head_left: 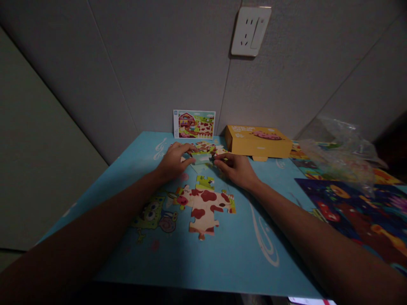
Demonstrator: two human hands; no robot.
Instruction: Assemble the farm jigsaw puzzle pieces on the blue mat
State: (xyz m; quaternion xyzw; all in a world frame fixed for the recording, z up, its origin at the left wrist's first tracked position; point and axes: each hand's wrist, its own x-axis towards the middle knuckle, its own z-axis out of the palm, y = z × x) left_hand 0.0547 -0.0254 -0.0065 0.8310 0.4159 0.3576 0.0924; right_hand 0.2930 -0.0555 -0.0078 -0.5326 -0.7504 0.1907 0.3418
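One pale green, flat piece (202, 159), shiny on its upper face, is set between the left hand (174, 160) and the right hand (235, 168) over the blue printed table covering (229, 254), so either can steady an edge. The left hand is at 9 o'clock, thumb and forefinger parted at the piece's near side; I cannot tell whether they pinch it or only rest there. The right hand meets the opposite edge from 3 o'clock, fingertips drawn together beside a small dark bit (212, 158); whether they grasp anything, I cannot tell either.

At 6 o'clock from the piece lies a joined cardboard jigsaw section showing a white cow with brown patches (203, 201), probably placed near the body for easy view. A small lime-green jigsaw piece (205, 183) sits at its 12 o'clock edge. Beyond the hands, loose patterned cardboard pieces (206, 146) lie in a cluster, seemingly within fingertip reach.

A glossy farm-scene picture card (194, 125) stands propped at the grey panelled wall (178, 63) at 12 o'clock, which turns its printed face to the person. A yellow cardboard box (259, 146) stands at 2 o'clock, apparently out of the hands' way, while a crumpled clear plastic bag (343, 148) and a dark blue picture sheet (349, 212) occupy 3 and 4 o'clock.
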